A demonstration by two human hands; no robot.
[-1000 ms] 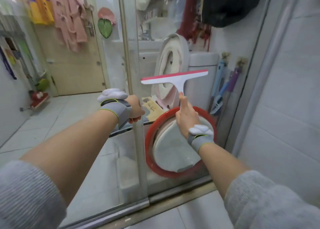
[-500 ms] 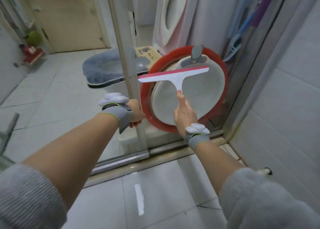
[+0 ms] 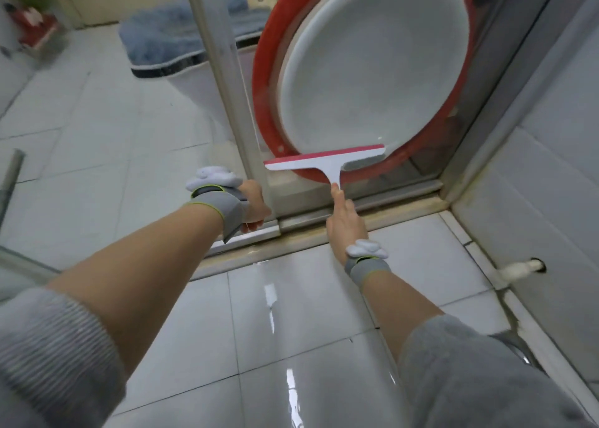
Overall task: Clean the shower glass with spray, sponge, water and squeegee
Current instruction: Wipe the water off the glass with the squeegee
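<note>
A white squeegee (image 3: 325, 164) with a pink blade lies flat against the shower glass (image 3: 421, 155), low down near the bottom rail. My right hand (image 3: 345, 218) grips its handle from below, forefinger stretched up along it. My left hand (image 3: 254, 205) grips the lower end of the metal door frame (image 3: 223, 80) just left of the squeegee. Both wrists wear grey bands. No spray bottle or sponge is in view.
Behind the glass lean a red basin (image 3: 264, 80) and a white basin (image 3: 372, 70). A toilet with a blue fuzzy cover (image 3: 162, 45) stands beyond the frame. The tiled wall (image 3: 551, 168) closes in on the right; the wet floor tiles (image 3: 291, 330) shine below.
The squeegee has travelled down the glass from about chest height to just above the bottom rail. My left hand slid down the frame with it, and my view tipped downward.
</note>
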